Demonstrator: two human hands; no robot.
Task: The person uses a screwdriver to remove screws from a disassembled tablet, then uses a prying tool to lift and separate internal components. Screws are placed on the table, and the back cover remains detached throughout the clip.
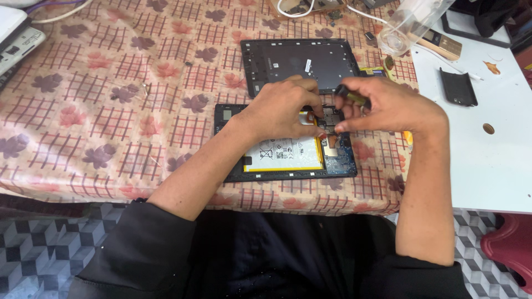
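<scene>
Tablet, opened (288, 158), back cover removed, laid flat near the front edge of a table under a patterned cloth (111, 111) of leaves and checks. Long axis is run from 9 to 3 o'clock; a white battery pack (282, 154) is seated in the left and middle portion, and the blue circuit board (341, 158) is exposed at the 3 o'clock end. Left hand (285, 108) is rested on the upper edge of the tablet, fingers curled together and pressed down beside the top of the battery. Right hand (388, 105) is held just to 3 o'clock of the left, closed around a small screwdriver (350, 96) with a dark and yellowish handle; the tip is hidden behind the fingers, so contact with the board cannot be told. The circuit board is found directly beneath and slightly toward 6 o'clock of the right hand, which is the nearer of the two. Detached back cover (302, 62), dark, is placed at 12 o'clock of the tablet, just apart. A clear plastic container (410, 25) is lying at 1 o'clock, and a small black cover piece (458, 87) is set on the white table surface (487, 166) at 3 o'clock.
</scene>
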